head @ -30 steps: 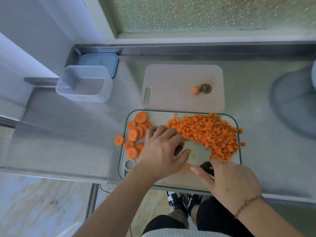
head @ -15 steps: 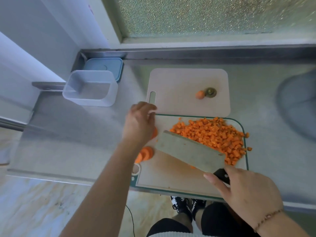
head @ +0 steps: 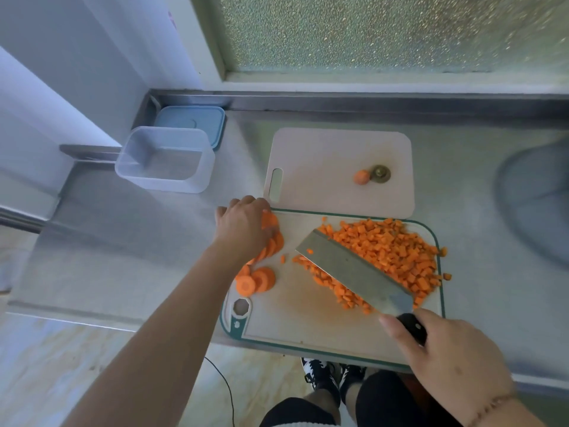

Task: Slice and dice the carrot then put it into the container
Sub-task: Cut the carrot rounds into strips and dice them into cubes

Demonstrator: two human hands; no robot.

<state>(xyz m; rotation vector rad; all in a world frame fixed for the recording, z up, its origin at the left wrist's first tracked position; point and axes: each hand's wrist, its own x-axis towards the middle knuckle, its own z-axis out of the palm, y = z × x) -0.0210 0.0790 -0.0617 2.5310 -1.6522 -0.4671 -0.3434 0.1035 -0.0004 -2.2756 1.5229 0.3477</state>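
A green-rimmed cutting board (head: 308,322) lies at the counter's front edge. A heap of diced carrot (head: 391,251) covers its right half. Round carrot slices (head: 257,280) lie along its left edge. My left hand (head: 243,226) curls over the upper slices and grips them. My right hand (head: 449,362) holds the black handle of a cleaver (head: 354,269), whose blade is raised flat and tilted over the dice. The clear plastic container (head: 166,160) stands to the far left on the counter, with nothing in it.
A second, pale cutting board (head: 332,161) lies behind the first, with a carrot end (head: 361,177) and a stem top (head: 380,173) on it. A blue lid (head: 197,121) sits behind the container. The steel counter (head: 123,241) ends at the front edge, above my shoes.
My left hand left the knife's side and moved left onto the carrot slices. My right hand lifted the cleaver off the board and swung its blade up over the dice.
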